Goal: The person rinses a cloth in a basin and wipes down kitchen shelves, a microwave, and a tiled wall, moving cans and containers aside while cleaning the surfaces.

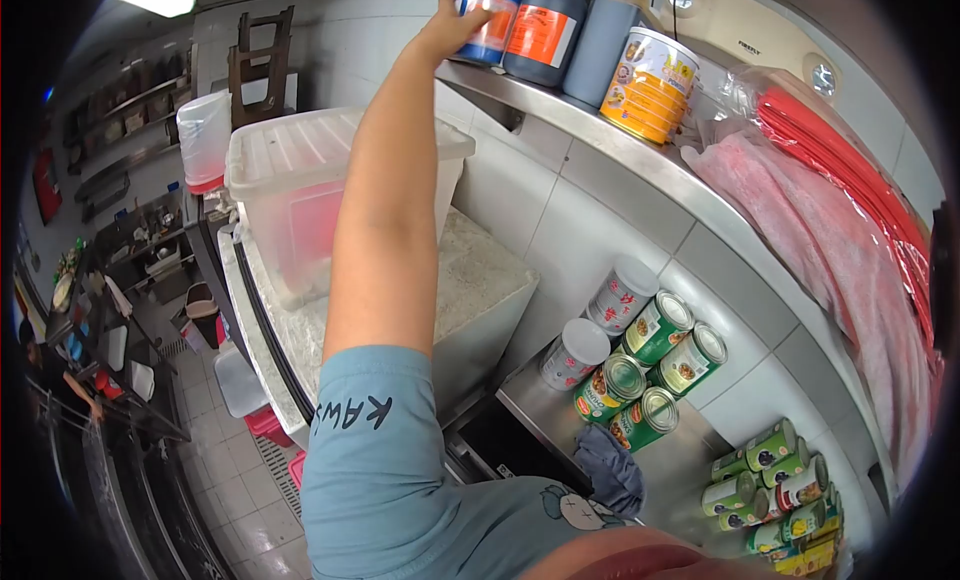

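Observation:
My left hand (pixel 447 28) reaches up to the end of a steel wall shelf (pixel 540 100), its fingers and thumb wrapped round a blue can (pixel 487 48) with an orange and white label. The can's base is at the shelf's edge; whether it bears weight there I cannot tell. Directly beside it stand a dark bottle (pixel 540 35) with an orange label, a grey-blue jug (pixel 603 45) and a yellow tin (pixel 650 85). My right hand is out of the picture.
Below the shelf, silver tins (pixel 577 353) and green cans (pixel 660 330) stand on a steel counter, with more cans (pixel 770 480) to the right. A lidded plastic tub (pixel 290 200) sits on a white chest (pixel 470 270). Red packages (pixel 840 150) in clear plastic fill the shelf's right end.

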A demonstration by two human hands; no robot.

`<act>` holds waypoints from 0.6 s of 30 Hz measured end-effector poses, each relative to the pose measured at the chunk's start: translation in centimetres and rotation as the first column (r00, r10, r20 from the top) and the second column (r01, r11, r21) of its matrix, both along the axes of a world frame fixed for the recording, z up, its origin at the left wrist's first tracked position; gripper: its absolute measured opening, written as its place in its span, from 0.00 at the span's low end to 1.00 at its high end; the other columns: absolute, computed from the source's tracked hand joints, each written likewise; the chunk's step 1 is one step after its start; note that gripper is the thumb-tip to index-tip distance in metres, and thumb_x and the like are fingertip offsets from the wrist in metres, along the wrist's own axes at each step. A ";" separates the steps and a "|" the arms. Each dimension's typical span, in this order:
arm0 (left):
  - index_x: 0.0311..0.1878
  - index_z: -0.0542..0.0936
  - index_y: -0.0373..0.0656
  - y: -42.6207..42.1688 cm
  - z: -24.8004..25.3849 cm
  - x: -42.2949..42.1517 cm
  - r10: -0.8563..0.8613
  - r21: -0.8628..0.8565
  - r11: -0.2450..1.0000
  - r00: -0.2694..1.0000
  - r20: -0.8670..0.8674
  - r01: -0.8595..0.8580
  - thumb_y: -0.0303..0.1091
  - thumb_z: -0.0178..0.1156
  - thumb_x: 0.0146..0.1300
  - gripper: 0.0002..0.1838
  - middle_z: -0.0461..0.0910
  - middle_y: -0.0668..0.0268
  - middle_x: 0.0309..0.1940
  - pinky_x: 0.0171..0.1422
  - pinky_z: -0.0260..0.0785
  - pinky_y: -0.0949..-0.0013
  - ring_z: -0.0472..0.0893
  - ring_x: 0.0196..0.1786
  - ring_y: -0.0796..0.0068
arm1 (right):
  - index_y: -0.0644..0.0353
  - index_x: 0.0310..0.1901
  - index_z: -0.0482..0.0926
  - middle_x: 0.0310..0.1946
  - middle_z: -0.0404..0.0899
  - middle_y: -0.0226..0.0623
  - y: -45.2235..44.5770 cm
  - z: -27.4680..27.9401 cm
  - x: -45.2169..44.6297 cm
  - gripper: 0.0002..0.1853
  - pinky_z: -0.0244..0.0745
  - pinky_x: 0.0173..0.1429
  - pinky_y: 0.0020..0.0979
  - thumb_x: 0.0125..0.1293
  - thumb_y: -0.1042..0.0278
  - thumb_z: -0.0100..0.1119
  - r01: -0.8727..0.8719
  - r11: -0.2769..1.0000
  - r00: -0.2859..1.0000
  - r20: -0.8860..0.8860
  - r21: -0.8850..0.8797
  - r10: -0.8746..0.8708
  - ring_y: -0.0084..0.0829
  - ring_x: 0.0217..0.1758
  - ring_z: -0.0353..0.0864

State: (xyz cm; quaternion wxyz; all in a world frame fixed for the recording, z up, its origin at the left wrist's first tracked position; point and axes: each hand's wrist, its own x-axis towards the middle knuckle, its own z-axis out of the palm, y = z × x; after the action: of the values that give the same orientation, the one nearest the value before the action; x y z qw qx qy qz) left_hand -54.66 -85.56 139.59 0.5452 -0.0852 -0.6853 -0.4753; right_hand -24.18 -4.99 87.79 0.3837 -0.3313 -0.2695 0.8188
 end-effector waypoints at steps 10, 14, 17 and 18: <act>0.74 0.63 0.36 -2.3 -0.1 -0.5 0.178 -0.236 0.966 0.929 0.324 -0.103 0.61 0.82 0.35 0.65 0.72 0.39 0.63 0.67 0.72 0.52 0.76 0.66 0.55 | 0.58 0.66 0.72 0.67 0.73 0.41 -0.2 -0.4 -0.5 0.32 0.65 0.72 0.48 0.69 0.44 0.48 0.048 0.999 0.998 0.040 -0.016 -0.048 0.43 0.69 0.72; 0.73 0.64 0.37 -3.3 0.5 -1.8 -0.120 -0.128 0.970 0.865 0.487 0.207 0.51 0.79 0.49 0.52 0.77 0.47 0.61 0.72 0.64 0.55 0.73 0.69 0.60 | 0.58 0.66 0.73 0.67 0.73 0.41 0.1 -0.8 -0.6 0.32 0.65 0.73 0.48 0.69 0.44 0.48 0.056 0.998 0.998 0.044 -0.036 -0.055 0.43 0.69 0.72; 0.76 0.63 0.42 -3.2 1.2 -2.2 -0.197 -0.103 0.945 0.790 0.580 0.312 0.43 0.74 0.58 0.46 0.81 0.55 0.60 0.77 0.55 0.59 0.71 0.71 0.63 | 0.58 0.66 0.73 0.67 0.73 0.41 0.3 -1.2 -0.3 0.32 0.65 0.73 0.48 0.69 0.44 0.48 0.059 0.997 0.997 0.047 -0.044 -0.057 0.43 0.69 0.71; 0.76 0.62 0.41 -3.0 1.1 -2.4 -0.083 -0.178 0.960 0.825 0.559 0.217 0.43 0.73 0.58 0.46 0.80 0.55 0.61 0.77 0.54 0.58 0.71 0.70 0.62 | 0.58 0.66 0.73 0.67 0.73 0.41 0.5 -1.5 -0.1 0.32 0.65 0.73 0.48 0.69 0.44 0.48 0.062 0.997 0.997 0.049 -0.045 -0.059 0.43 0.69 0.71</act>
State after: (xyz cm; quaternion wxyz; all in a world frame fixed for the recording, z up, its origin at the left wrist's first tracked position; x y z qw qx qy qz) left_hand -57.07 -88.57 140.71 0.2740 -0.0638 -0.8540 -0.4376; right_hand -24.25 -4.53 86.29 0.3940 -0.3677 -0.2494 0.8046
